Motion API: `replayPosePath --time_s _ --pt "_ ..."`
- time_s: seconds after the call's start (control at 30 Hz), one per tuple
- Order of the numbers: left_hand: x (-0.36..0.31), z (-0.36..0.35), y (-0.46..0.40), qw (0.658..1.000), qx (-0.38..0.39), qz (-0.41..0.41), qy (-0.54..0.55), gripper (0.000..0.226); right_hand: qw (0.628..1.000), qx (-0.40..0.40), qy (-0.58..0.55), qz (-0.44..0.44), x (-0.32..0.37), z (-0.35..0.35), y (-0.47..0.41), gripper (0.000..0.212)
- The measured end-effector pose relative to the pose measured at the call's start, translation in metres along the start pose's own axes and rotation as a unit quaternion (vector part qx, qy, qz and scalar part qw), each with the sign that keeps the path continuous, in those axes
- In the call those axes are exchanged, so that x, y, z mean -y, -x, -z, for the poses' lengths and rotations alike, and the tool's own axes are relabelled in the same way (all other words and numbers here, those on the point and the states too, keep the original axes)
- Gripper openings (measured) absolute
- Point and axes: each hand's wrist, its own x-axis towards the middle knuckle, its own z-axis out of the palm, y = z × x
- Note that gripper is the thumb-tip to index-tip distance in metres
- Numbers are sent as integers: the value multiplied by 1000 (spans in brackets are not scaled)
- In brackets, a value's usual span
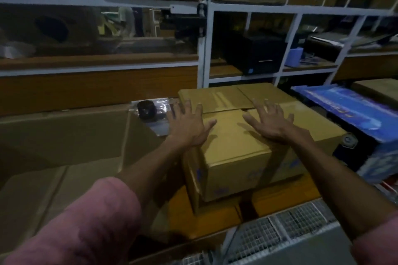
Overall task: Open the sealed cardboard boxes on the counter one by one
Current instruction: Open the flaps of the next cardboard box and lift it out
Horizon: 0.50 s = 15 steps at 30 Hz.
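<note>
Your left hand (189, 123) and right hand (270, 121) lie flat, fingers spread, gripping nothing, on top of the cardboard box (243, 150) standing mid-bench (284, 200), with the blue carton (353, 118) just to its right. The top flaps already show a seam (whether tape remains, I cannot tell). Hook your fingertips under the near flaps at that centre seam and lift evenly, steadying the box.

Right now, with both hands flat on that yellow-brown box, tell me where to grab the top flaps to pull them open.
Probably at the centre seam of the cardboard box, where a dark gap shows between the flaps. Come from above: the left hand and right hand already lie open on either side of it, so fingertips could hook under each flap edge and lift outward.
</note>
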Motion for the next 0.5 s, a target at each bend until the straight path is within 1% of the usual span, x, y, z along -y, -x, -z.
replayPosePath --time_s 0.1,0.2,0.4,0.5 --pt "-18 -15 -29 998 36 41 -4 83 999 41 9 -19 -49 0 -38 88" --pt "-29 -24 -54 995 70 75 16 81 999 45 23 -17 -84 -1 -75 86" --pt "-35 -34 -94 986 97 128 41 82 998 60 23 -15 -121 6 -144 89" --pt "-28 -38 -109 981 103 159 40 82 998 57 15 -6 -133 8 -172 96"
